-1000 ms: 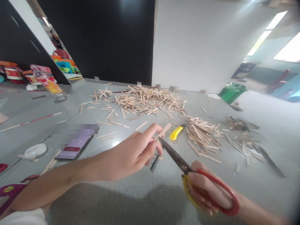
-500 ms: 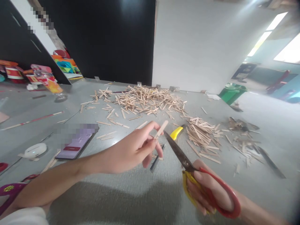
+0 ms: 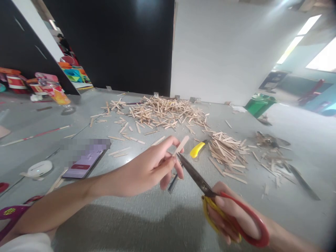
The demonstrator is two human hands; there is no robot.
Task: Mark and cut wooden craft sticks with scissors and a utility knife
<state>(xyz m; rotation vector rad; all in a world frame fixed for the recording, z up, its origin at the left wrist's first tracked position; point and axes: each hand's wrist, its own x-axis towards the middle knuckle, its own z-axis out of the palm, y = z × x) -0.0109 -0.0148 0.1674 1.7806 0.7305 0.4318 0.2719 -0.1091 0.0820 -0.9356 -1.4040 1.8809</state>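
Between its fingertips my left hand (image 3: 149,168) pinches a short flat wooden craft stick (image 3: 182,144), tilted up to the right. My right hand (image 3: 231,213) is wrapped round the handles of a pair of scissors (image 3: 195,175), one handle red and the other yellow. The dark blades look closed, and their tip lies right by the lower part of the stick, at my left fingertips; whether it touches cannot be made out. Below my left fingers a dark pen (image 3: 173,183) lies on the table, partly hidden. Just beyond the scissors rests a yellow utility knife (image 3: 197,149).
A large heap of wooden sticks (image 3: 168,112) spreads at the back, with a smaller pile (image 3: 224,148) to the right. On the left lie a phone (image 3: 88,159), a white mouse (image 3: 40,168) and a plastic bottle (image 3: 56,92). A green bin (image 3: 259,105) stands beyond the table.
The scissors in my right hand have moved left and slightly down, bringing the tip up to the stick. My left hand has barely shifted and still holds the stick.
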